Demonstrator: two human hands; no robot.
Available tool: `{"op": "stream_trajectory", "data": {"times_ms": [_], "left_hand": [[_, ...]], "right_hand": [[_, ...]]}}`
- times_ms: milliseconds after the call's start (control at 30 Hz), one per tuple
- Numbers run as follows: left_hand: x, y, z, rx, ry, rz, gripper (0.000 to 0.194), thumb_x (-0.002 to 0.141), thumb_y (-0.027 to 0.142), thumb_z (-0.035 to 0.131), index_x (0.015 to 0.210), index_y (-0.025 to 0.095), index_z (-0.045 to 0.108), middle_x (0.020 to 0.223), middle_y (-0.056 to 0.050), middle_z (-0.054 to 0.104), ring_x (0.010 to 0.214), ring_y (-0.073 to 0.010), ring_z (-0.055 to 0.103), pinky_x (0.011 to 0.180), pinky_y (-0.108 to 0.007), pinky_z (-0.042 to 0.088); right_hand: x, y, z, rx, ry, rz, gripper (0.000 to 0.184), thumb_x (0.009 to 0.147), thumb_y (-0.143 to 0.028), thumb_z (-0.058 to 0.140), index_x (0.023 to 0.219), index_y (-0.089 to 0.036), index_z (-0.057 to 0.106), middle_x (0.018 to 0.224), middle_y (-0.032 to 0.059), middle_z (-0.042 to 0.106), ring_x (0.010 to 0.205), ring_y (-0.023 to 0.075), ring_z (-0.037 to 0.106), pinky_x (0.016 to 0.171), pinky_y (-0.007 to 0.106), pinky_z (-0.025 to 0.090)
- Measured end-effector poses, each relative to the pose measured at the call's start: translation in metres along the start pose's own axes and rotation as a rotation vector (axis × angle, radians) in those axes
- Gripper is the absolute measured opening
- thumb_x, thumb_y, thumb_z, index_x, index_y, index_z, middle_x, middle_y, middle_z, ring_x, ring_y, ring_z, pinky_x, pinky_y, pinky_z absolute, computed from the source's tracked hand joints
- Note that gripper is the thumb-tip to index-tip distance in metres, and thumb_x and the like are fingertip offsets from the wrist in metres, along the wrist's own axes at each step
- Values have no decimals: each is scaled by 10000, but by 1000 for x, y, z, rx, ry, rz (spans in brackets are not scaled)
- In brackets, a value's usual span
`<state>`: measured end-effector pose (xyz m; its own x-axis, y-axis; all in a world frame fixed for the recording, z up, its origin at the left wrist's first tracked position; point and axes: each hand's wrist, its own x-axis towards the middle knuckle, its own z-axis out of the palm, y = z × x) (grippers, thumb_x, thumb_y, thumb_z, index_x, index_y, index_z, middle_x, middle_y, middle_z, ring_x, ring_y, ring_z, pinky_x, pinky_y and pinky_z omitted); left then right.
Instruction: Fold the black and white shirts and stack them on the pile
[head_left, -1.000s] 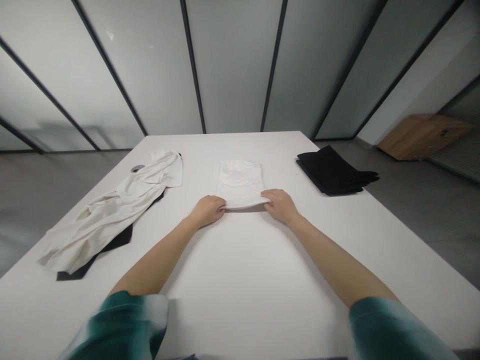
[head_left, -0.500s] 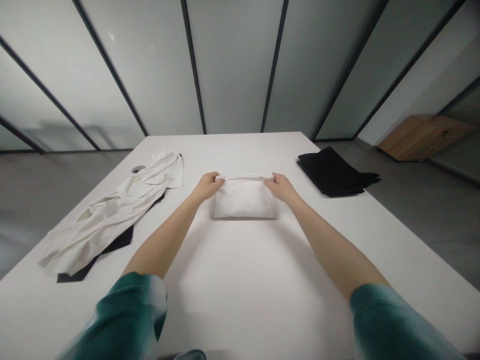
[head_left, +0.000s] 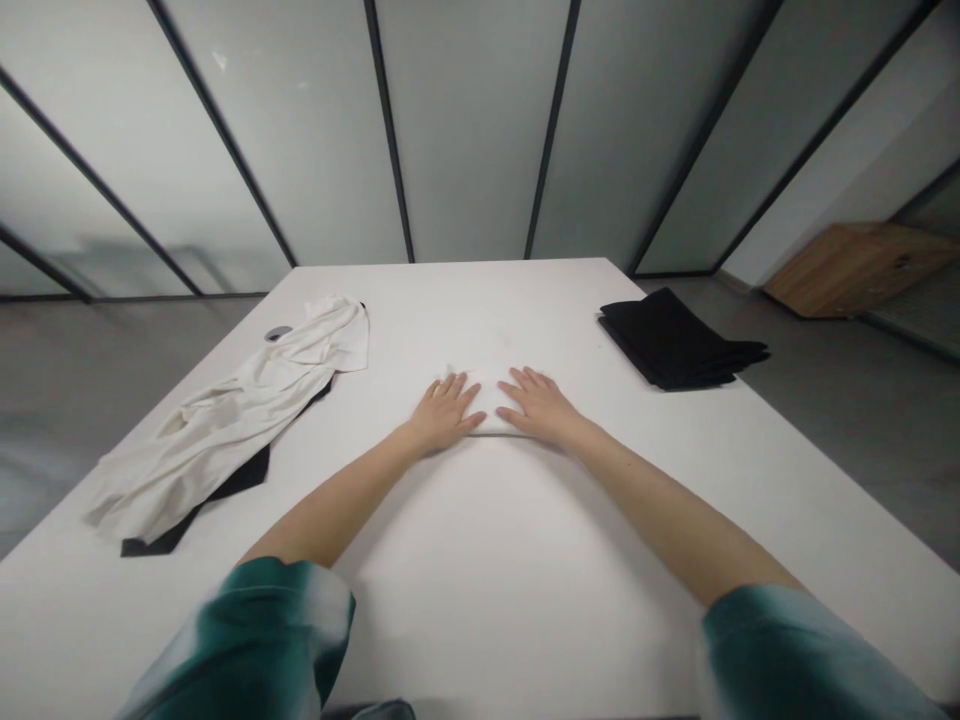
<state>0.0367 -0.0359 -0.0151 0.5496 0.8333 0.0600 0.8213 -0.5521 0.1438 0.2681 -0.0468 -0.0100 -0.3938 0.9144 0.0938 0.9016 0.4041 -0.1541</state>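
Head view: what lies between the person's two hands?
A folded white cloth lies between the left hand and the right hand, as the head view shows.

Left sleeve (head_left: 247, 640) and right sleeve (head_left: 780, 650): loose fit, dark teal, fading to white at the cuffs in tie-dye fashion. Left hand (head_left: 444, 412) and right hand (head_left: 540, 406): bare.

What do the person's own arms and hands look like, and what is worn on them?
The left hand and right hand are bare, with no gloves, and no watch or ring shows. The left sleeve and right sleeve are wide and dark green, fading to white in blurred patches.
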Motion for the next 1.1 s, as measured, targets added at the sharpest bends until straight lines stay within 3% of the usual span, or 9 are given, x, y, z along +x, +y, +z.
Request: {"op": "stream_trajectory", "data": {"times_ms": [133, 300, 567, 700, 800, 900, 1000, 1100], "left_hand": [[-11, -4, 4, 7, -97, -43, 706, 972, 641, 290, 1546, 231, 333, 1650, -111, 225, 1524, -291, 187, 1213, -530, 194], [-11, -7, 4, -55, -61, -58, 698, 967, 632, 329, 1520, 209, 383, 1645, -112, 242, 1524, -273, 189, 1225, -498, 187], [-7, -20, 9, -120, 83, -79, 659, 956, 579, 409, 1490, 193, 429, 1626, -122, 291, 1519, -281, 210, 1221, -499, 196], [-3, -28, 10, -146, 41, -85, 708, 953, 595, 381, 1514, 162, 379, 1612, -138, 320, 1509, -274, 244, 1235, -478, 138], [-2, -34, 12, -199, 154, -132, 680, 977, 557, 333, 1501, 127, 382, 1625, -150, 289, 1514, -263, 228, 1227, -430, 187], [-2, -41, 13, -247, 317, -217, 603, 999, 492, 304, 1448, 111, 435, 1570, -165, 390, 1464, -252, 335, 1209, -412, 245], [-3, -47, 12, -273, 422, -324, 522, 996, 452, 338, 1372, 129, 500, 1467, -164, 515, 1386, -264, 435, 1170, -435, 313], [-2, -50, 10, -287, 463, -405, 455, 991, 408, 354, 1310, 142, 539, 1377, -162, 587, 1316, -280, 497, 1128, -462, 359]], "right_hand": [[-11, 5, 16, 33, -42, 39, 659, 968, -601, 373, 1491, -213, 473, 1608, 125, 333, 1490, 319, 273, 1194, 500, 231], [-12, 14, 25, 144, 30, 39, 596, 971, -548, 420, 1442, -199, 530, 1592, 123, 365, 1492, 285, 278, 1199, 481, 239], [-12, 26, 29, 292, 252, 100, 432, 929, -384, 515, 1316, -227, 626, 1473, 105, 535, 1413, 268, 411, 1154, 527, 311], [-10, 26, 27, 282, 214, 135, 412, 930, -391, 514, 1288, -232, 642, 1478, 100, 523, 1412, 270, 396, 1148, 501, 312], [-10, 27, 24, 274, 309, 215, 425, 938, -392, 481, 1292, -212, 634, 1446, 130, 531, 1359, 285, 436, 1111, 484, 347], [-12, 30, 19, 228, 412, 369, 449, 939, -405, 454, 1260, -160, 650, 1332, 171, 580, 1243, 314, 500, 1057, 482, 376], [-13, 33, 15, 171, 335, 498, 452, 938, -467, 447, 1148, -162, 705, 1252, 170, 600, 1158, 327, 524, 1008, 489, 389], [-14, 30, 13, 119, 230, 530, 490, 916, -561, 467, 1063, -169, 722, 1256, 176, 589, 1157, 346, 510, 991, 502, 382]]}}
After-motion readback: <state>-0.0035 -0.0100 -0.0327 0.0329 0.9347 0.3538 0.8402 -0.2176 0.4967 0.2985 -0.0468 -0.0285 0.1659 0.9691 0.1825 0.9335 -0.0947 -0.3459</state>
